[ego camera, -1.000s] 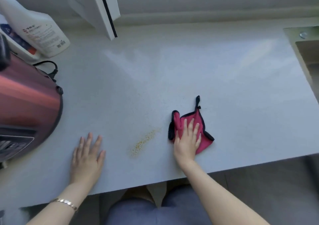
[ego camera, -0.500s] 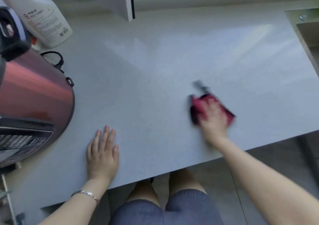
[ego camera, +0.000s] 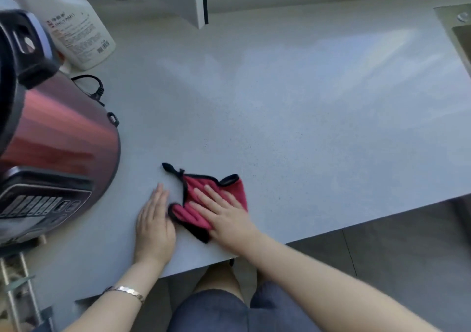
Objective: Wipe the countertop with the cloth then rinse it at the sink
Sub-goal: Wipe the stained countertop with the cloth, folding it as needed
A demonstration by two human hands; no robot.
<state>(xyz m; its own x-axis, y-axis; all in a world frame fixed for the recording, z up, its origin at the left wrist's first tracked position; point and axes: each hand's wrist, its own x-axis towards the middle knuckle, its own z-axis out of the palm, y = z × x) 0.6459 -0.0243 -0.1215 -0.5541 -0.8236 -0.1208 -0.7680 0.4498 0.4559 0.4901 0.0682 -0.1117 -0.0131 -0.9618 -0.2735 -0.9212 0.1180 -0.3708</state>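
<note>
**Q:** How many hands are shown, and what does each hold?
**A:** Two. The right hand (ego camera: 224,217) lies flat on the single cloth (ego camera: 235,186). Its fingers (ego camera: 204,199) are straight and spread, pressing the cloth down rather than gripping it. The left hand (ego camera: 155,226) rests palm-down on the worktop (ego camera: 305,128), just left of the cloth. Its fingers (ego camera: 160,194) are straight and close together, holding nothing. One bracelet (ego camera: 127,289) circles the left wrist, nearer the viewer than the cloth.

**Q:** Where is the cloth?
**A:** It lies on the worktop, close to the near edge. It is pink with black trim and crumpled, with one black tab sticking out at its far left corner.

**Q:** What stands beyond the cloth?
**A:** To its left stands one red pressure cooker (ego camera: 51,140). Farther back on that side lie one black cord (ego camera: 94,87) and then one white spray bottle (ego camera: 74,31). Straight beyond the cloth hangs one white panel (ego camera: 201,0). Far to its right is one sink (ego camera: 458,33), with only a corner in view.
</note>
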